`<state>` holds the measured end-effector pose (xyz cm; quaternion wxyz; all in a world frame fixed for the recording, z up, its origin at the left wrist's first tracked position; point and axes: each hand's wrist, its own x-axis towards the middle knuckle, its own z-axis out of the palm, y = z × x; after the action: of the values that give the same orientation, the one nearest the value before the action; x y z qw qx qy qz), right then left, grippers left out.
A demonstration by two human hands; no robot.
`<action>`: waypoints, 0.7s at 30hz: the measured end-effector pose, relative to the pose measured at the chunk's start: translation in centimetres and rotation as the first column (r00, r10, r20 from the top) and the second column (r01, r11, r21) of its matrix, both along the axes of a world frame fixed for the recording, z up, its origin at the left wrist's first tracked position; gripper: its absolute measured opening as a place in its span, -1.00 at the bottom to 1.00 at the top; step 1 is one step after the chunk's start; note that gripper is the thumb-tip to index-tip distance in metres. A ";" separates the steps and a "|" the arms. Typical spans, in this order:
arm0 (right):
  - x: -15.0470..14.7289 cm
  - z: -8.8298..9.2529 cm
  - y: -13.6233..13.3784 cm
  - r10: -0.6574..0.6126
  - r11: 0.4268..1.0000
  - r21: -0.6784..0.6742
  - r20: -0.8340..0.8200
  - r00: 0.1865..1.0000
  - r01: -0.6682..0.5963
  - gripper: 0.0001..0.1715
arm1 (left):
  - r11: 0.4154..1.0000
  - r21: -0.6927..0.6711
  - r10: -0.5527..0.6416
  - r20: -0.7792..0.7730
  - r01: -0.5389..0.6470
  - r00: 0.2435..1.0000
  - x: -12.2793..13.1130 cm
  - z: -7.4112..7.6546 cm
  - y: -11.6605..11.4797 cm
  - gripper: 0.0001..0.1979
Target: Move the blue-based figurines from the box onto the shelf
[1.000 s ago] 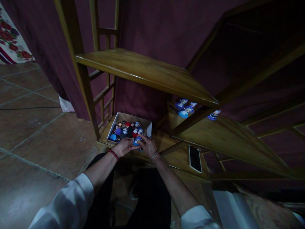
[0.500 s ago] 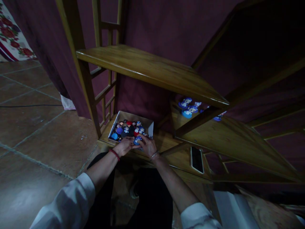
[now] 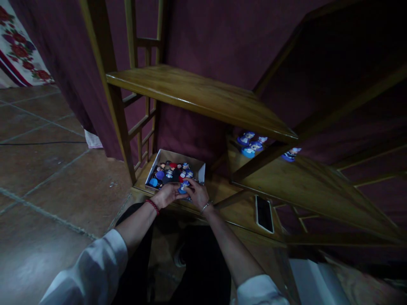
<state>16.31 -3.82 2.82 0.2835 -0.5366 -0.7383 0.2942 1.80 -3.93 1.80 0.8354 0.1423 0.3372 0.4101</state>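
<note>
A shallow cardboard box [image 3: 197, 166] full of several small toy figures sits on the lowest board of a wooden shelf unit. Both hands meet at its near edge. My left hand [image 3: 167, 193], a red bracelet on its wrist, and my right hand [image 3: 197, 192], a thin bangle on its wrist, are closed together on one small figure with a round blue base [image 3: 182, 187]. The fingers pinch it from both sides just above the box's front rim.
A dark phone [image 3: 263, 208] lies flat on the bottom board to the right. Several blue figures [image 3: 251, 144] stand on the middle shelf, partly hidden by the upper shelf board [image 3: 197, 95]. Tiled floor spreads to the left; dark curtains hang behind.
The hands have stayed at the box's front edge on the same figure; only the camera view has shifted slightly.
</note>
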 end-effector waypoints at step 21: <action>0.4 -2.8 1.6 -0.172 0.980 -0.140 -0.234 0.957 0.142 -0.60 | 0.999 0.001 0.052 0.048 -0.052 0.997 -0.2 -0.2 0.6 -0.79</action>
<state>16.69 -2.21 -0.03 0.3618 -0.5695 -0.6333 0.3791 1.65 -3.36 1.63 0.8321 0.1246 0.3200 0.4356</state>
